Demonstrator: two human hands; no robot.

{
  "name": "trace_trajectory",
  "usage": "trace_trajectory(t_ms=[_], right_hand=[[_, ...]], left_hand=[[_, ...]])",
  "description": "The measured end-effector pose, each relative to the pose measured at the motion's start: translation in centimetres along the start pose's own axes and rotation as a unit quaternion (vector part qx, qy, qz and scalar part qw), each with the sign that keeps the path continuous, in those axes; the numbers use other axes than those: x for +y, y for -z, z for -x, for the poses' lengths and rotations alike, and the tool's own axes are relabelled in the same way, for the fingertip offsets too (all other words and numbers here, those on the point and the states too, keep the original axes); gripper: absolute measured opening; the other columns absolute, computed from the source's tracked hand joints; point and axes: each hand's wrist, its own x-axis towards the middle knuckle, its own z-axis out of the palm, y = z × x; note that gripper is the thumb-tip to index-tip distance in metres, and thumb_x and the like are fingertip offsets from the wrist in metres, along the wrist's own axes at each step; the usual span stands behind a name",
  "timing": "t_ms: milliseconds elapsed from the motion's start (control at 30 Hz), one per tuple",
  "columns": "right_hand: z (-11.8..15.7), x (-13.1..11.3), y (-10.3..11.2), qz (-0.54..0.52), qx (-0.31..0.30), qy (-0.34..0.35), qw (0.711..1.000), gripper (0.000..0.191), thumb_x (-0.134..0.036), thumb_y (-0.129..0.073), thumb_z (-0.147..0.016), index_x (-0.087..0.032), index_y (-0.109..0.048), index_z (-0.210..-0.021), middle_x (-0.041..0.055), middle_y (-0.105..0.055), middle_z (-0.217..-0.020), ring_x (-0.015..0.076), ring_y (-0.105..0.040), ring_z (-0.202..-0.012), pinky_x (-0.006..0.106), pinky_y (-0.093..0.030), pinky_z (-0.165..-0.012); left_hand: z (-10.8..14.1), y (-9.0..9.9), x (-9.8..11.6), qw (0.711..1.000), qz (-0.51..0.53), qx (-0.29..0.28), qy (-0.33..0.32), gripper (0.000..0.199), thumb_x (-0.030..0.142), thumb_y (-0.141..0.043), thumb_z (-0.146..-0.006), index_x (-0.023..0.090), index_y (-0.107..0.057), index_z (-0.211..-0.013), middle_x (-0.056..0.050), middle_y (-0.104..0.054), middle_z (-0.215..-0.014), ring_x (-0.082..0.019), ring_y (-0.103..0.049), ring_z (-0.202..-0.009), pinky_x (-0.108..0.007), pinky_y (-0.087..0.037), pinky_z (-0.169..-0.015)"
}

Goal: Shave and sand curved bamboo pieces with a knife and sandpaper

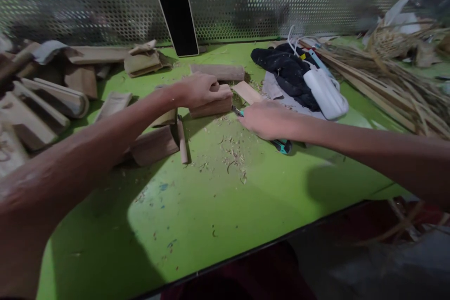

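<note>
In the middle of the green table, my left hand [197,90] is closed over a brown block-like piece of wood or dried stalk [211,108], pressing on it from above. My right hand [265,117] grips a teal and black utility knife [283,146]; its handle end sticks out below the palm. The knife's front end is by the right end of the piece, and whether it touches cannot be made out. Just behind my right hand lies a flat pale strip [248,92]. Another brown piece [218,72] rests behind my left hand.
Shavings [234,154] litter the green table [197,225]. Several curved pieces [31,117] are heaped at left. A phone [177,16] leans on the perforated metal screen [242,4]. At right are a dark cloth [284,72], a white device [325,93] with a cable, and long dry strips [372,84].
</note>
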Motion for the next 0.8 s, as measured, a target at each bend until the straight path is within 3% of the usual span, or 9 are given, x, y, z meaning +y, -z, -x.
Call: trace_trajectory(t_ms=[67,200,333,433,667,800], right_hand=[[0.1,-0.6,0.5,0.075,-0.023,0.021,0.997,0.016,-0.017,-0.063,-0.089,-0.011,-0.077,-0.092,0.0173,-0.073,-0.079,0.0288,-0.068,-0.082,0.04,-0.048,-0.072],[0.6,-1.6,1.1,0.155,-0.055,0.047,0.985,0.024,0.003,-0.06,-0.079,-0.011,-0.077,-0.086,0.0169,-0.075,-0.081,0.0285,-0.069,-0.081,0.04,-0.048,-0.072],[0.6,-1.1,0.7,0.084,-0.022,0.015,0.996,0.019,-0.013,-0.058,-0.09,-0.011,-0.076,-0.089,0.0171,-0.073,-0.077,0.0265,-0.069,-0.076,0.038,-0.049,-0.069],[0.5,-0.2,0.5,0.04,-0.013,-0.012,0.999,0.039,-0.033,-0.045,-0.1,-0.011,-0.075,-0.088,0.0176,-0.071,-0.074,0.0242,-0.065,-0.066,0.037,-0.046,-0.061],[1.4,1.9,1.3,-0.024,0.07,-0.052,0.996,0.055,-0.051,-0.035,-0.103,-0.01,-0.071,-0.104,0.0157,-0.07,-0.082,0.0215,-0.06,-0.061,0.034,-0.036,-0.055],[2.5,2.0,0.8,-0.064,0.072,-0.047,0.994,0.051,-0.051,-0.036,-0.103,-0.012,-0.068,-0.099,0.014,-0.071,-0.084,0.0203,-0.06,-0.063,0.032,-0.034,-0.055]], left_hand=[[0.0,-0.1,0.1,1.0,0.0,-0.001,-0.011,0.049,0.065,-0.048,-0.09,0.021,-0.063,-0.073,-0.006,-0.059,-0.064,-0.022,-0.055,-0.067,-0.034,-0.035,-0.062],[0.4,0.0,0.9,1.0,-0.018,0.002,-0.018,0.054,0.069,-0.045,-0.09,0.019,-0.065,-0.082,-0.008,-0.065,-0.072,-0.023,-0.058,-0.07,-0.033,-0.037,-0.063],[2.1,0.9,2.3,0.997,-0.075,0.006,-0.001,0.065,0.076,-0.042,-0.089,0.017,-0.064,-0.102,-0.015,-0.071,-0.09,-0.027,-0.062,-0.075,-0.034,-0.036,-0.062],[3.9,1.5,2.8,0.995,-0.091,0.027,0.017,0.068,0.078,-0.043,-0.088,0.017,-0.061,-0.111,-0.015,-0.071,-0.091,-0.029,-0.063,-0.076,-0.034,-0.036,-0.061],[6.8,1.4,1.0,0.997,-0.047,0.054,-0.015,0.067,0.082,-0.05,-0.083,0.022,-0.059,-0.112,-0.008,-0.068,-0.079,-0.025,-0.062,-0.067,-0.034,-0.04,-0.06],[7.0,0.6,0.1,0.997,-0.038,0.057,-0.036,0.068,0.085,-0.051,-0.08,0.023,-0.059,-0.108,-0.008,-0.067,-0.076,-0.026,-0.064,-0.068,-0.037,-0.042,-0.061]])
